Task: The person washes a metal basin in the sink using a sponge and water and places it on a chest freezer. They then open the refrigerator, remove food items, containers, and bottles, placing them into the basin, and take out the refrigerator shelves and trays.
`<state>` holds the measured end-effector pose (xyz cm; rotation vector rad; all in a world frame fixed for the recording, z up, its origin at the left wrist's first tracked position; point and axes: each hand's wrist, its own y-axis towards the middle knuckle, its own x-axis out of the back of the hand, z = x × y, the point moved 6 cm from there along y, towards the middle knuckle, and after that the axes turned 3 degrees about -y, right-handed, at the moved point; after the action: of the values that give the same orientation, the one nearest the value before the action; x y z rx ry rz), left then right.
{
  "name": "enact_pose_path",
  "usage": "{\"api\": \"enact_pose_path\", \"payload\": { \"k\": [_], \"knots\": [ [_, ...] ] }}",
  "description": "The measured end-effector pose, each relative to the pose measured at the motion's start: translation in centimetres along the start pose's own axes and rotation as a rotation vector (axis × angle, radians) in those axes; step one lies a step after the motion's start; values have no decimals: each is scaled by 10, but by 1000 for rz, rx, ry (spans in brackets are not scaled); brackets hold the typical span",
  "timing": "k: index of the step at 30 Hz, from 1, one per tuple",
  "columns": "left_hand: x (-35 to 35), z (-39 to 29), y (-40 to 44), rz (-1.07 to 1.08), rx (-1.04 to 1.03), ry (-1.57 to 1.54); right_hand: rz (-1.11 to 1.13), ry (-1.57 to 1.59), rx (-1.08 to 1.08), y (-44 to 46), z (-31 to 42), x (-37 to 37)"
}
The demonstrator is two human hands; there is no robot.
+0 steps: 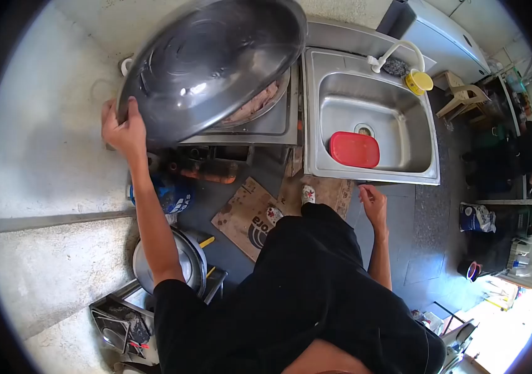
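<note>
My left hand (pixel 126 128) grips the rim of a large round metal lid (pixel 213 68), thumb on its face. The lid is tilted up over a big pan on the stove (pixel 278 128). Pale pinkish food (pixel 255 105) shows in the pan below the lid's lower right edge; the rest is hidden. My right hand (pixel 373 202) hangs in the air just below the front edge of the steel sink (pixel 434 168), fingers curled together; whether anything small is in them cannot be seen. In the sink basin lies a red plastic container (pixel 354 149), near the drain.
A white faucet (pixel 409 45) and a yellow tub (pixel 418 81) are at the sink's back right. Flattened cardboard (pixel 244 215) lies on the floor by my feet. At the left stands a large round metal pot (pixel 191 262). A person in dark clothes (pixel 531 149) is far right.
</note>
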<state>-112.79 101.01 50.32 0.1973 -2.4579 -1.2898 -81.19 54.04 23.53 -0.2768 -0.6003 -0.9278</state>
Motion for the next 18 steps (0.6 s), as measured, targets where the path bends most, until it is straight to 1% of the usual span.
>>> {"api": "enact_pose_path", "payload": {
  "k": [1, 2, 3, 5, 6, 7, 8, 9, 11, 13, 14, 15, 16, 17, 18],
  "knots": [
    [5, -13, 2, -44, -30, -33, -5, -1, 0, 0, -1, 3],
    [3, -6, -3, -37, 206, -220, -11, -5, -6, 0, -2, 7],
    [1, -10, -9, -33, 205, -225, -16, -8, -16, -2, 0, 10],
    [-11, -4, -26, -47, 466, -512, -9, -4, -39, 0, 2, 18],
    [-16, -14, -32, -43, 466, -515, 4, -3, -57, 3, 2, 20],
    [-24, -23, -42, -37, 558, -575, 3, -3, -61, 6, -1, 22],
    [-31, -33, -52, -34, 648, -635, -5, 5, -15, 11, -3, 23],
    [-35, -45, -60, -35, 646, -635, -12, 15, 33, 17, -3, 25],
    [-57, -61, -91, 51, 890, -772, 2, 19, 36, 29, -3, 30],
    [-79, -86, -120, 145, 993, -863, 15, 22, 39, 40, -3, 39],
    [-93, -96, -138, 169, 1089, -911, -8, 60, 23, 46, -6, 47],
    [-101, -106, -149, 170, 1084, -913, -33, 97, 8, 52, -12, 56],
    [-115, -116, -167, 209, 1222, -955, -25, 162, -30, 59, -23, 64],
    [-129, -128, -188, 250, 1362, -994, -29, 162, -28, 66, -34, 76],
    [-139, -135, -204, 252, 1363, -994, -11, 352, -151, 72, -47, 89]
  ]
}}
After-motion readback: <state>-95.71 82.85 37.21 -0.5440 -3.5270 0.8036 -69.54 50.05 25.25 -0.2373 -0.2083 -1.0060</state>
